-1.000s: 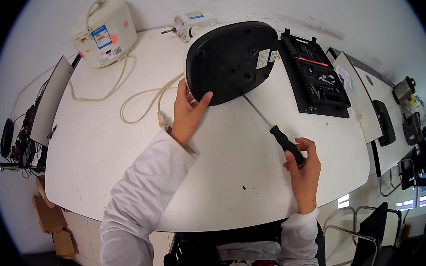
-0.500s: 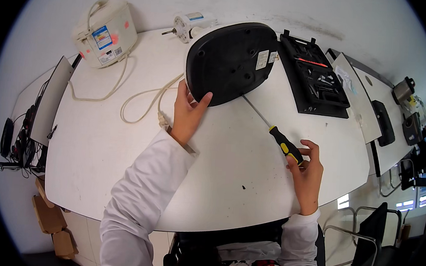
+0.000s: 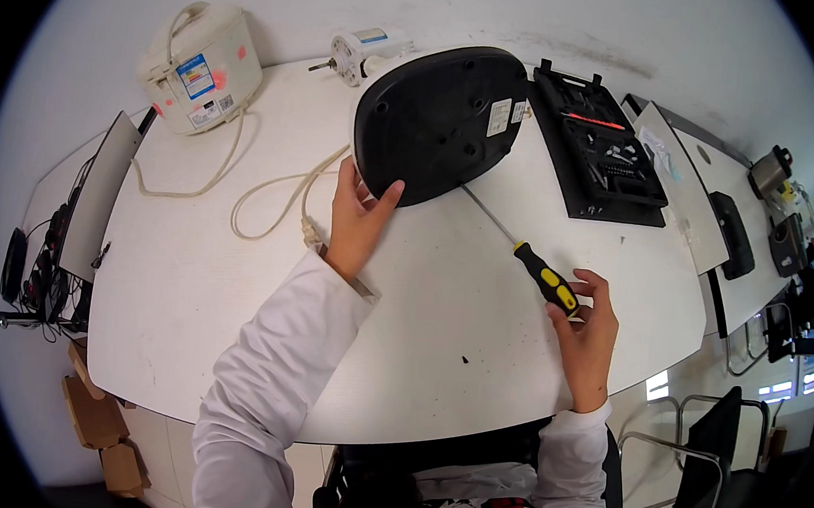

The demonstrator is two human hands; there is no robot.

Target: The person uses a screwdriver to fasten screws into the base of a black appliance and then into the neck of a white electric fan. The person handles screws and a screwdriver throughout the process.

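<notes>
A rounded appliance with a black underside (image 3: pixel 416 122) and a white rim is tilted up on the white table (image 3: pixel 410 349), its underside toward me. My left hand (image 3: pixel 362 223) grips its lower left edge, thumb on the black face and fingers behind. In my right hand (image 3: pixel 590 338), a screwdriver (image 3: pixel 545 278) with a black and yellow handle is held by the fingertips at the handle's end. Its shaft slants up to the lower edge of the black underside; the tip itself is hidden there. A pale power cord (image 3: pixel 267 230) with a plug lies beside my left hand.
At the back left stands a cream rice cooker (image 3: pixel 202 75) with its cord. A white motor (image 3: pixel 350 57) with a metal shaft sits behind the appliance. An opened black tool case (image 3: pixel 599 145) lies at the back right. Chairs (image 3: pixel 704 454) stand on the right.
The screwdriver handle has turned about its own axis in my right hand, showing more yellow. My left hand and the appliance have hardly moved.
</notes>
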